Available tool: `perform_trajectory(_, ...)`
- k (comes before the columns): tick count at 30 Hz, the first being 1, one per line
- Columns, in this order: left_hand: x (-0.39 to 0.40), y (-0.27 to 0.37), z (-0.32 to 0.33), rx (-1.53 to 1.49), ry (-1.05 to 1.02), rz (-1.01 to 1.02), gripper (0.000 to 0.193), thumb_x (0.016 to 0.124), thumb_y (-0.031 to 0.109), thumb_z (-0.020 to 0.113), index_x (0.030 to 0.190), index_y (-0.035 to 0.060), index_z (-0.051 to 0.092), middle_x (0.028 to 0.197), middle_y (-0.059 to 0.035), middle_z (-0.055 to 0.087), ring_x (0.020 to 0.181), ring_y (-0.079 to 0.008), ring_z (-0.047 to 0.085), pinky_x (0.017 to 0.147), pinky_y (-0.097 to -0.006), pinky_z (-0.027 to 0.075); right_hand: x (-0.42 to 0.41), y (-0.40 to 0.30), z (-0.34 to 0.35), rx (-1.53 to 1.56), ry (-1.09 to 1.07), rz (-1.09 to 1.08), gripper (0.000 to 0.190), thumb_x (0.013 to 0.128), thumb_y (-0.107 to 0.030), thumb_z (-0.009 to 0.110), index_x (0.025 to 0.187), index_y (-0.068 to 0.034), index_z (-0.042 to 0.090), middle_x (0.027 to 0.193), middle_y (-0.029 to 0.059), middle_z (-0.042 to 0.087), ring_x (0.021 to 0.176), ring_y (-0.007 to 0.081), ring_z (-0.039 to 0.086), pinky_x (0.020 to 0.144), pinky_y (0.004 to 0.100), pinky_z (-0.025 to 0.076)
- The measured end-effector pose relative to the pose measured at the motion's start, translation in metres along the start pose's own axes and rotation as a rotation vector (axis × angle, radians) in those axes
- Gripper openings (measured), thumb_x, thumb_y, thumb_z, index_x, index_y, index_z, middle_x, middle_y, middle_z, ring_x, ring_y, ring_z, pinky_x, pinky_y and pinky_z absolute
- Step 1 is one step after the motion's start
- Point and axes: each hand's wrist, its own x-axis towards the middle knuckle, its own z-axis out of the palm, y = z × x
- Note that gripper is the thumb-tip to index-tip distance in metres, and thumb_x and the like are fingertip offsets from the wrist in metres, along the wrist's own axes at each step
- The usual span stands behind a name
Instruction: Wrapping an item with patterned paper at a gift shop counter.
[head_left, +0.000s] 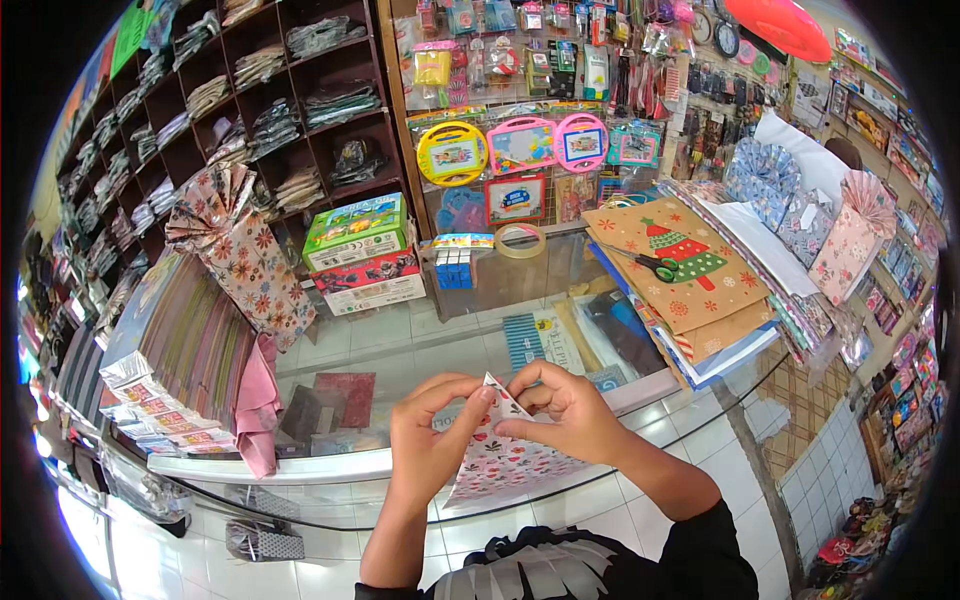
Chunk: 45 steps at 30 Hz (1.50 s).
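A sheet of white wrapping paper (510, 469) printed with red flowers is held up over the front edge of the glass counter (420, 352). Its top narrows to a folded point between my hands. My left hand (442, 420) pinches the paper near that tip with thumb and forefinger. On the other side, my right hand (559, 409) grips the paper's right edge between thumb and curled fingers. Beyond my hands, a roll of clear tape (520, 241) and a blue-and-white cube toy (454, 268) rest at the back of the counter.
Scissors (660, 268) lie on brown Christmas-print paper bags (675, 300) at the right. Flowered fan-topped gift packages stand at left (251, 270) and right (851, 240). A stack of books (180, 352) with pink cloth (257, 412) fills the counter's left end, near boxed toys (360, 251).
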Motion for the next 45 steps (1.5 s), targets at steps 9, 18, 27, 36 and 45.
perform_trajectory(9, -0.005, -0.004, 0.0, -0.194, -0.004, -0.097, 0.008, 0.077, 0.0, 0.064, 0.084, -0.0016, 0.067, 0.077, -0.007, 0.063, 0.065, -0.0086, 0.056, 0.056, -0.0198, 0.043, -0.008, -0.006, 0.008, -0.026, 0.04, -0.022, 0.019, 0.079, -0.001, 0.066, 0.09, -0.001, 0.051, 0.079, 0.0033, 0.062, 0.073, 0.0045, 0.055, 0.066, 0.0185, 0.041)
perform_trajectory(18, -0.01, -0.005, -0.005, -0.264, -0.063, -0.109, 0.007, 0.077, -0.003, 0.063, 0.084, -0.0047, 0.065, 0.08, -0.0114, 0.062, 0.063, -0.0116, 0.055, 0.052, -0.0225, 0.044, -0.012, -0.011, 0.009, 0.051, -0.026, 0.051, 0.017, 0.08, -0.002, 0.064, 0.09, 0.0, 0.051, 0.079, 0.0038, 0.062, 0.078, 0.0054, 0.058, 0.068, 0.0193, 0.044)
perform_trajectory(27, -0.012, -0.004, -0.003, -0.307, -0.061, -0.109, 0.007, 0.074, -0.003, 0.066, 0.081, -0.0026, 0.066, 0.076, -0.0093, 0.063, 0.063, -0.0111, 0.056, 0.069, -0.0274, 0.046, -0.015, -0.011, 0.008, 0.082, -0.046, 0.063, 0.018, 0.081, -0.008, 0.065, 0.09, -0.001, 0.052, 0.078, -0.0003, 0.059, 0.073, 0.0025, 0.054, 0.066, 0.0194, 0.043)
perform_trajectory(36, -0.014, -0.006, 0.001, -0.355, -0.037, -0.095, 0.007, 0.071, -0.003, 0.068, 0.077, 0.0003, 0.068, 0.072, -0.0063, 0.065, 0.065, -0.0115, 0.058, 0.09, -0.0358, 0.04, -0.018, -0.011, 0.006, 0.064, -0.067, 0.054, 0.017, 0.08, -0.008, 0.066, 0.09, -0.002, 0.053, 0.079, -0.0011, 0.058, 0.077, 0.0034, 0.054, 0.07, 0.0207, 0.045)
perform_trajectory(45, -0.018, -0.008, 0.005, -0.419, -0.062, -0.117, 0.007, 0.071, -0.003, 0.068, 0.074, 0.0029, 0.068, 0.068, -0.0042, 0.064, 0.067, -0.0118, 0.06, 0.093, -0.0376, 0.037, -0.008, -0.026, 0.004, -0.05, 0.041, -0.147, 0.016, 0.077, 0.002, 0.064, 0.091, 0.001, 0.056, 0.09, 0.0064, 0.058, 0.081, 0.0103, 0.056, 0.073, 0.026, 0.045)
